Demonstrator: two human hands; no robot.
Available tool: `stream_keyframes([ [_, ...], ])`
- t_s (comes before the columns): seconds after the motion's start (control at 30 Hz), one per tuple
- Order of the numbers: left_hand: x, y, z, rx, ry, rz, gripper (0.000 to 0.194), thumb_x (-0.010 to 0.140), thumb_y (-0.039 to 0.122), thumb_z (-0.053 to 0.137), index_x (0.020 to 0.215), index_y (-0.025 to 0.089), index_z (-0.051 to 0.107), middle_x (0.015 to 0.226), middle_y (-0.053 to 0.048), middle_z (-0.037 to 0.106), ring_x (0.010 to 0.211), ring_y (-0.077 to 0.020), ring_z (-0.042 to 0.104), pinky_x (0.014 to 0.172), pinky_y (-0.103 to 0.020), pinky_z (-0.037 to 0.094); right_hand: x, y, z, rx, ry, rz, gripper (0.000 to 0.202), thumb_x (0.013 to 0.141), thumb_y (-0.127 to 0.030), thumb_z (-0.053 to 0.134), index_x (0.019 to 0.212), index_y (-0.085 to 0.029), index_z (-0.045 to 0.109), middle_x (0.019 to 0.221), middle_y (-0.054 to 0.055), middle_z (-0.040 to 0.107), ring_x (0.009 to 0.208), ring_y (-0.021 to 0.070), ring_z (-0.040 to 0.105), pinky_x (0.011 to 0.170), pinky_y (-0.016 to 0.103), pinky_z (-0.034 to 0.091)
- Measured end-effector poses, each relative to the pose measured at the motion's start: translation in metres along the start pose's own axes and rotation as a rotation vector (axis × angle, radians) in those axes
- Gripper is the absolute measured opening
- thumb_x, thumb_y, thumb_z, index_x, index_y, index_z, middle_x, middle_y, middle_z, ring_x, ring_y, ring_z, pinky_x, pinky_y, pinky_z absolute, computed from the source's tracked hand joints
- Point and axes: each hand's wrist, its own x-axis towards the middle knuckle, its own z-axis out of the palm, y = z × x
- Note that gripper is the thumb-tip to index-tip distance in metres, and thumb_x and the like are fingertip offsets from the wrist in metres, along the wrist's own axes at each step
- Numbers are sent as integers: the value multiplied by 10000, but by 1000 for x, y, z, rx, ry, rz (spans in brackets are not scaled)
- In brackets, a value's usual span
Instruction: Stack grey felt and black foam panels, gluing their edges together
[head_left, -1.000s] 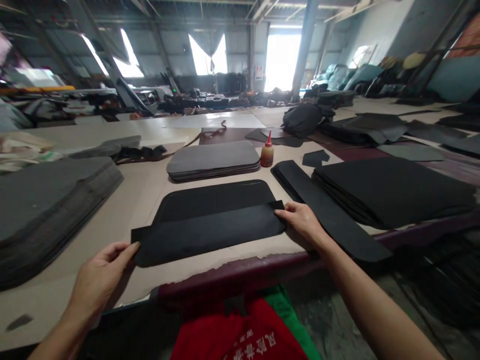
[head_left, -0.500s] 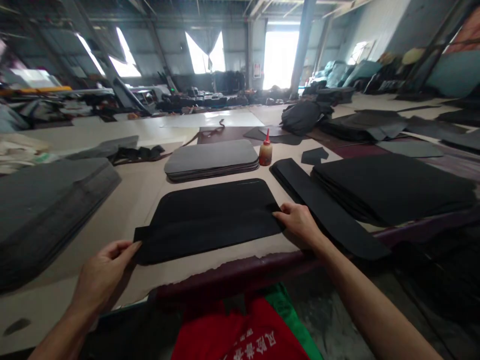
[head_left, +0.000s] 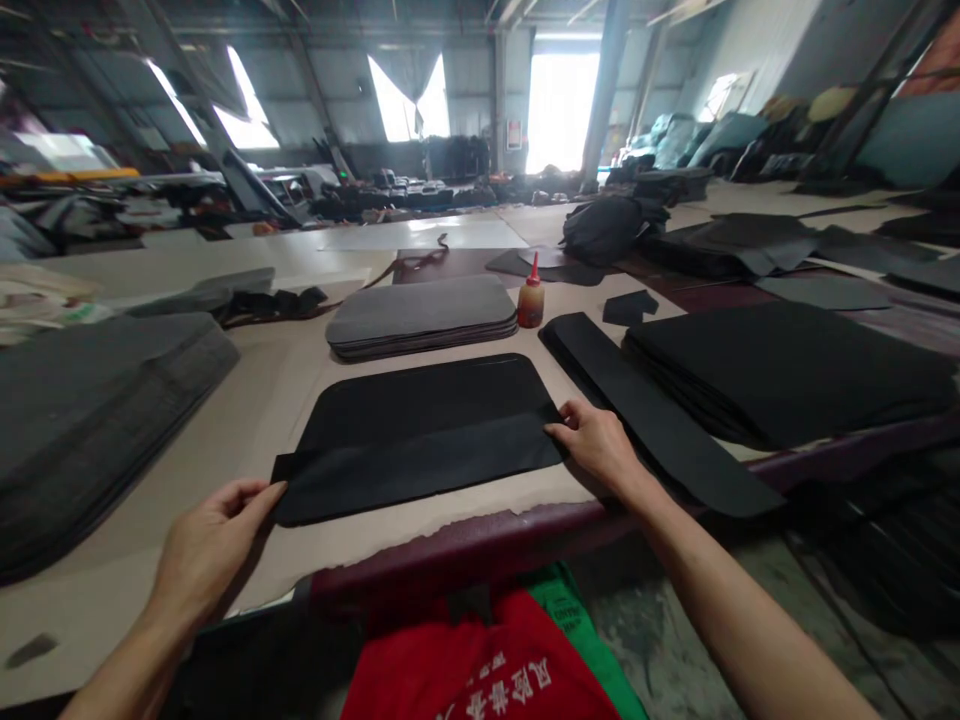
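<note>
A black strip [head_left: 420, 465] lies across the lower part of a black panel with rounded corners [head_left: 420, 395] on the table. My left hand [head_left: 217, 535] pinches the strip's left end between thumb and fingers. At the right edge of the panel, my right hand [head_left: 596, 440] pinches the strip's other end. Behind the panel sits a stack of grey rounded pieces [head_left: 424, 310], with a red-tipped glue bottle [head_left: 531, 298] beside it. Long black strips [head_left: 652, 410] lie in a pile just right of my right hand.
A large stack of black sheets [head_left: 787, 370] is at the right, and a thick grey stack [head_left: 105, 410] at the left. A small black piece [head_left: 630, 307] and a dark bundle [head_left: 607, 232] lie farther back. The table's front edge [head_left: 465, 540] has a maroon cover.
The strip now lies flatter on the panel, its upper edge showing more clearly. Both hands keep nearly the same place and grip.
</note>
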Motion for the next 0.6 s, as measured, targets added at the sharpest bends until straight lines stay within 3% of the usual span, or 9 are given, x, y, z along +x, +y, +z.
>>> stream_keyframes([
  [0.13,2,-3,0,37,3,23,318,711,539,606,844,263,693,734,56,695,748,-189,627,604,-200,381,-3,0,0,-47,37,30,314,843,-387,747,1072,-218,613,777,-17,663,708,190,611,624,278,345],
  [0.27,3,-6,1,18,16,21,344,689,564,610,829,260,693,709,55,690,727,-204,621,592,-211,387,-7,-1,-2,-57,114,7,470,835,-390,760,1218,-206,559,966,18,660,782,192,623,646,282,380],
  [0.43,6,-10,4,-6,23,46,356,668,574,612,805,257,696,665,63,682,676,-205,617,570,-220,395,-10,-2,-3,-154,80,-74,178,909,-402,675,977,-237,687,1015,27,634,803,180,623,640,287,385],
  [0.6,9,-21,11,-117,51,112,396,696,580,626,824,214,704,686,23,697,668,-204,617,580,-235,418,-12,-3,-3,-194,10,-82,233,954,-435,577,925,-259,727,1023,18,663,825,188,637,672,308,402],
])
